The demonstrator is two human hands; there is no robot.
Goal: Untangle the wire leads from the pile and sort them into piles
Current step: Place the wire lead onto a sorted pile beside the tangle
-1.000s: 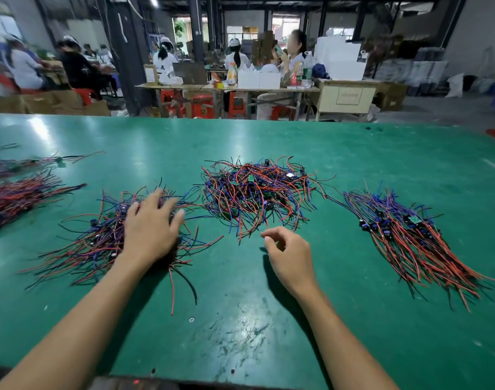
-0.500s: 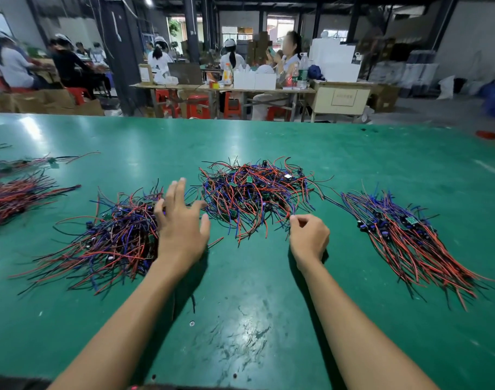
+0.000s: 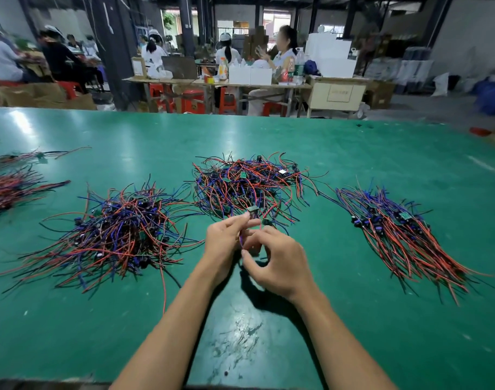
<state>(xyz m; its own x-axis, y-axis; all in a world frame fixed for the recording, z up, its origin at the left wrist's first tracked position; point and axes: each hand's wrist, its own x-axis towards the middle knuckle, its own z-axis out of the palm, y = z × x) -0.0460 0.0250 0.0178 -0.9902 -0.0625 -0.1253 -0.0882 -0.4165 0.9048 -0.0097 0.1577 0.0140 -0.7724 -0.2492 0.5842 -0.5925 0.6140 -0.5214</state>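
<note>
On the table (image 3: 353, 347), the tangled pile (image 3: 249, 184) sits behind both hands. A second pile (image 3: 114, 235) lies left, a combed pile (image 3: 404, 235) right.

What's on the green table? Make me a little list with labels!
table: green table
middle pile: tangled wire pile
left pile: messy wire pile
right pile: combed wire pile
far left: wire bundles at the edge
left hand: left hand pinches a wire lead
right hand: right hand pinches the same lead lower down
</note>
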